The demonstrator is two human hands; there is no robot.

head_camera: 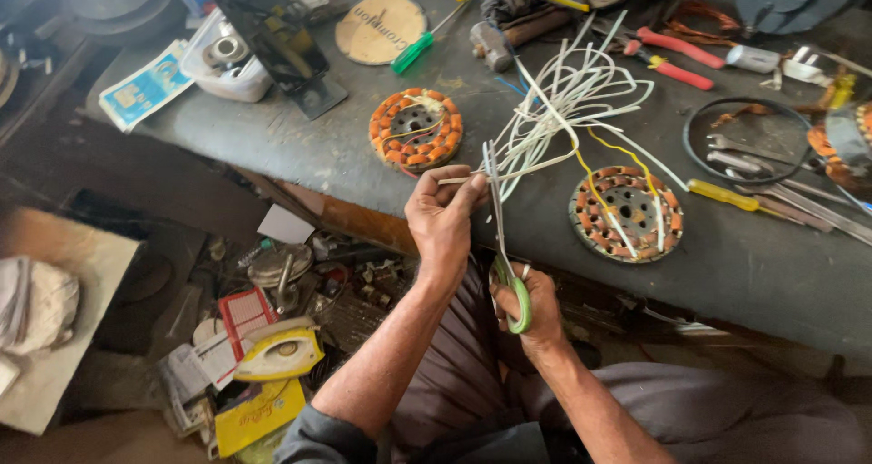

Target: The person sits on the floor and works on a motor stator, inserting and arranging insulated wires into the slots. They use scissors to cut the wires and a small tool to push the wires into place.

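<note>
My left hand (443, 212) pinches the end of a thin white sleeve tube (545, 166) that leads from a bundle of white tubes (568, 96) on the grey bench. My right hand (531, 305) grips green-handled scissors (502, 237) with the blades pointing up, crossing the tube beside my left fingers. Two round motor stators with orange copper windings lie on the bench: one (416, 130) just beyond my left hand, the other (627, 212) to the right with white and yellow tubes over it.
The bench (300, 137) holds a green screwdriver (413, 52), a yellow screwdriver (722, 194), red pliers (677, 57), a black ring (747, 142), a round disc (380, 28). Below left lie clutter, a yellow clothes iron (280, 350) and papers on the floor.
</note>
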